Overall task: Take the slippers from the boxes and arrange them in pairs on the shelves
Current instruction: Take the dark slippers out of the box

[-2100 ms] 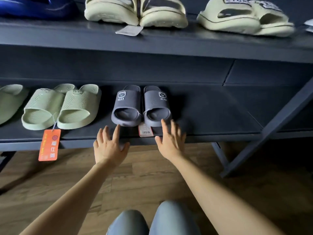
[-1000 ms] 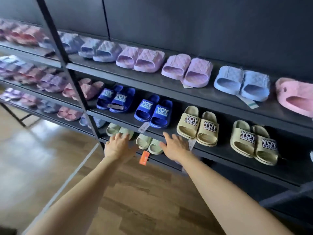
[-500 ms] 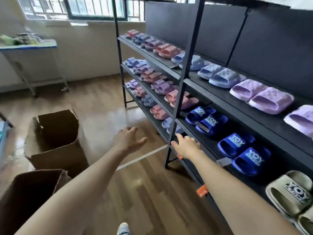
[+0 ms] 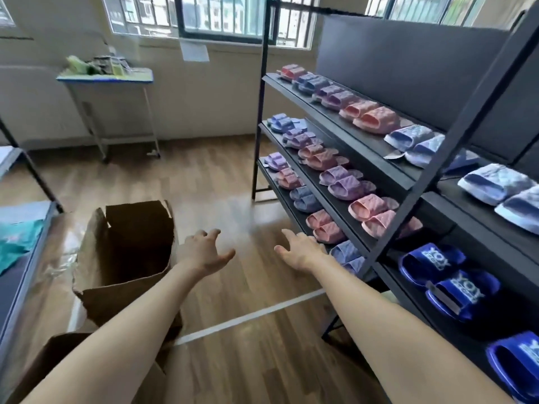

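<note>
Wood floor (image 4: 248, 287); box (image 4: 125, 246) at nine o'clock, maybe empty; left hand (image 4: 204, 252), right hand (image 4: 300, 250), fingers (image 4: 214, 233) spread; risk: tipping it, groping blind.

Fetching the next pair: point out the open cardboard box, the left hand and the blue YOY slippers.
open cardboard box (image 4: 122, 298), head view, front outer wall
left hand (image 4: 204, 252), head view, back of the hand
blue YOY slippers (image 4: 466, 290), head view, logo strap of one slipper
</note>
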